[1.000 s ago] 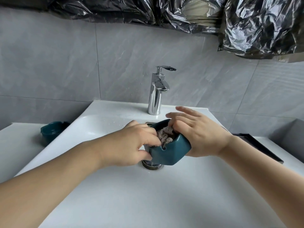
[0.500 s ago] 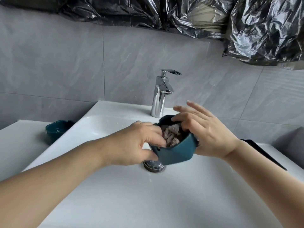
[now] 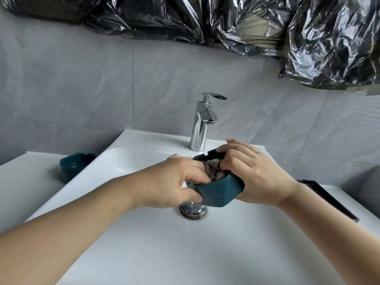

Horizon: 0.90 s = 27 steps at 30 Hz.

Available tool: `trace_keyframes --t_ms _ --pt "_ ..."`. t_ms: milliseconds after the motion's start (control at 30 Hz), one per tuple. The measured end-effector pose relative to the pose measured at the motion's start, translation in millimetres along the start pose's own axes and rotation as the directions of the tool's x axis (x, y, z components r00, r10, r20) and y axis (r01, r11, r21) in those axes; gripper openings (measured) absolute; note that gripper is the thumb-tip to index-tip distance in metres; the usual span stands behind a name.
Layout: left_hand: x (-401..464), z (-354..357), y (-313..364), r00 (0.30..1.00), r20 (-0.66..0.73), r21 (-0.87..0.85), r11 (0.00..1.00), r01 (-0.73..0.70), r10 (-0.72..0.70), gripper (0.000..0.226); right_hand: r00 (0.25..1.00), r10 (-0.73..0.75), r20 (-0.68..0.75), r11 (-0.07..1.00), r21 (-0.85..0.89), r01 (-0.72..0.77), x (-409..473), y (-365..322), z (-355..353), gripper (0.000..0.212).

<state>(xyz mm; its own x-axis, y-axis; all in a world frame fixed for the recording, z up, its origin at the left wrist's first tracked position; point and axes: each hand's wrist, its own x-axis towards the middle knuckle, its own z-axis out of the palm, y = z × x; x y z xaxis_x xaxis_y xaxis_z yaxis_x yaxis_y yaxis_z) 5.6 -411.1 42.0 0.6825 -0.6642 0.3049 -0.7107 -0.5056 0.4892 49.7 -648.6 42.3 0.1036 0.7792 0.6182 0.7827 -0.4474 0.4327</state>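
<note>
A dark teal dish (image 3: 219,192) is held tilted above the drain (image 3: 192,211) of a white sink (image 3: 185,249). A grey cloth (image 3: 212,170) is stuffed inside the dish. My left hand (image 3: 174,182) grips the dish's left rim, thumb on the outside and fingers curled inside against the cloth. My right hand (image 3: 255,173) holds the dish's right side, its fingers curled over the far rim and pressing on the cloth. How far down the cloth goes is hidden by my fingers.
A chrome tap (image 3: 202,124) stands behind the dish. A second teal piece (image 3: 75,165) sits on the white counter left of the basin. A dark tray edge (image 3: 329,199) lies at right. Grey tiles and crumpled black plastic (image 3: 205,23) cover the wall.
My right hand's fingers have curled down over the rim onto the cloth. The dish has turned a little in my hands and stays above the drain.
</note>
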Motion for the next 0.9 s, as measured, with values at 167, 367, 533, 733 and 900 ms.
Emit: trace_keyframes --t_ms 167,367,533,733,900 --pt "-4 -4 -5 1.000 0.012 0.132 0.991 0.018 -0.020 0.017 0.997 0.015 0.072 0.998 0.058 -0.020 -2 0 2 0.019" --pt "2 16 5 0.980 0.033 -0.125 0.972 0.201 -0.198 0.034 0.970 0.058 0.235 0.998 -0.031 -0.052 0 -8 8 0.020" --pt "3 5 0 0.995 0.029 -0.120 0.988 0.102 -0.099 0.015 0.992 0.086 0.089 0.992 0.089 -0.093 -3 1 1 0.030" --pt "-5 2 -7 0.994 0.052 -0.021 0.995 0.100 -0.099 0.009 0.977 0.083 0.196 0.994 0.048 -0.094 -4 1 6 0.024" --pt "3 14 8 0.989 0.008 -0.141 0.979 0.149 -0.149 0.024 0.976 0.089 0.200 0.995 -0.052 -0.081 -1 -5 7 0.016"
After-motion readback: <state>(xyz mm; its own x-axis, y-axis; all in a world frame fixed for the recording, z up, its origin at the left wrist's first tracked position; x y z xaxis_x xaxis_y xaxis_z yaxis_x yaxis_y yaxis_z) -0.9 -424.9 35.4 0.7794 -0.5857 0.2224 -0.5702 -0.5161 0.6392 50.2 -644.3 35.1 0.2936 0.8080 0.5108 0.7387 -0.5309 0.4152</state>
